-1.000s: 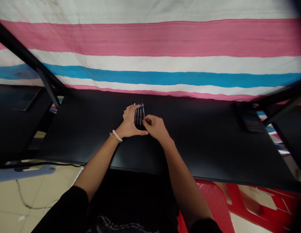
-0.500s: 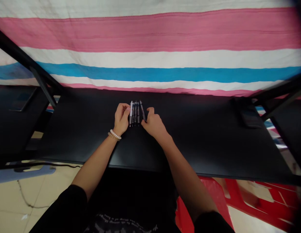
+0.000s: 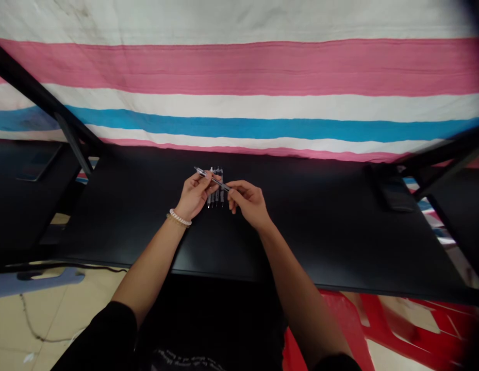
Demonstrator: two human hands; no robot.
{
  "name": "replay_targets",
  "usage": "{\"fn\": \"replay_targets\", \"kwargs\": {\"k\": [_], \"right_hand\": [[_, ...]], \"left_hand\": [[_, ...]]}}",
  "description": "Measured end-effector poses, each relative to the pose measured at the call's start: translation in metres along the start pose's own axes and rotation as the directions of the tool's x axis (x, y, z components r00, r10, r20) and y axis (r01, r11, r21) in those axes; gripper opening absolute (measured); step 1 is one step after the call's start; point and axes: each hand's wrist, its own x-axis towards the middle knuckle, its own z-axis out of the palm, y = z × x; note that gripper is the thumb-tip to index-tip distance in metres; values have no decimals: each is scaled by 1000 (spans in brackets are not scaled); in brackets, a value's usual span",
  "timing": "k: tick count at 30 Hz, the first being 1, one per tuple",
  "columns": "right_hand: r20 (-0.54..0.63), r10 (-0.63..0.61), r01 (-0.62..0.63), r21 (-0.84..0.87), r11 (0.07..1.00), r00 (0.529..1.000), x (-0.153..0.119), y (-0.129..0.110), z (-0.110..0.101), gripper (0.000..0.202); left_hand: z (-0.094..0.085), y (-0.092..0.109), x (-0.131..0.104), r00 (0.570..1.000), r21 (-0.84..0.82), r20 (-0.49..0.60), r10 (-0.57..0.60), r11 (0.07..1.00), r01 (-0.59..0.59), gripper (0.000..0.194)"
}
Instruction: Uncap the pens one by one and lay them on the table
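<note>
A slim dark pen (image 3: pixel 216 180) is held slantwise between both hands, above the table. My left hand (image 3: pixel 196 192) pinches its upper-left part between thumb and fingers. At its lower-right end, my right hand (image 3: pixel 248 201) grips it with thumb and forefinger. Beneath the held pen, several other pens (image 3: pixel 217 198) lie side by side on the black table (image 3: pixel 320 221), pointing away from me. My left fingers and the held pen hide part of that row; one of the pens has a whitish top.
A dark phone-like slab (image 3: pixel 396 193) lies at the table's right side. Black metal bars (image 3: pixel 75 141) slant up at both ends. Behind hangs a striped cloth (image 3: pixel 262 108). A red plastic stool (image 3: pixel 340 319) stands below the front edge, and a cable (image 3: pixel 80 265) runs at the lower left.
The rightmost pen has been lifted from the table and turned slantwise, now in both hands. My left hand has left the row's left side for this pen. The view has tilted slightly up.
</note>
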Motion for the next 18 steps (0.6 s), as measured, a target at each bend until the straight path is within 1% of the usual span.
{"fn": "replay_targets", "kwargs": {"k": [2, 4, 6, 9, 11, 12, 13, 15, 17, 18], "right_hand": [[-7, 36, -36, 33, 999, 999, 3, 8, 3, 41], [-29, 28, -28, 16, 999, 999, 5, 16, 6, 48], [-89, -34, 29, -52, 998, 995, 6, 24, 9, 48], [-161, -160, 129, -183, 975, 974, 7, 32, 12, 39], [-189, -230, 189, -211, 959, 955, 8, 35, 13, 34], [-200, -247, 207, -199, 958, 948, 8, 36, 12, 34], [-211, -242, 207, -173, 963, 947, 8, 36, 12, 36], [-218, -182, 159, -119, 980, 959, 8, 35, 10, 42], [-226, -137, 114, -115, 987, 964, 8, 34, 7, 40], [-230, -152, 121, -139, 983, 961, 8, 33, 6, 36]], "left_hand": [[0, 0, 0, 1000, 1, -2, 8, 1000, -8, 31], [0, -2, 1, 999, 5, -31, 19, 1000, -19, 35], [0, -6, 2, 997, -1, -71, 35, 999, -35, 37], [0, -11, 2, 990, 4, -131, 59, 998, -59, 39], [1, -13, 3, 984, 14, -167, 70, 998, -69, 38], [1, -14, 3, 981, 17, -178, 75, 997, -73, 38], [0, -14, 4, 980, 16, -184, 77, 997, -76, 38], [0, -14, 4, 980, 13, -181, 76, 997, -75, 37], [-1, -13, 5, 984, 18, -169, 64, 998, -62, 36], [-2, -12, 5, 984, 23, -166, 57, 998, -54, 35]]}}
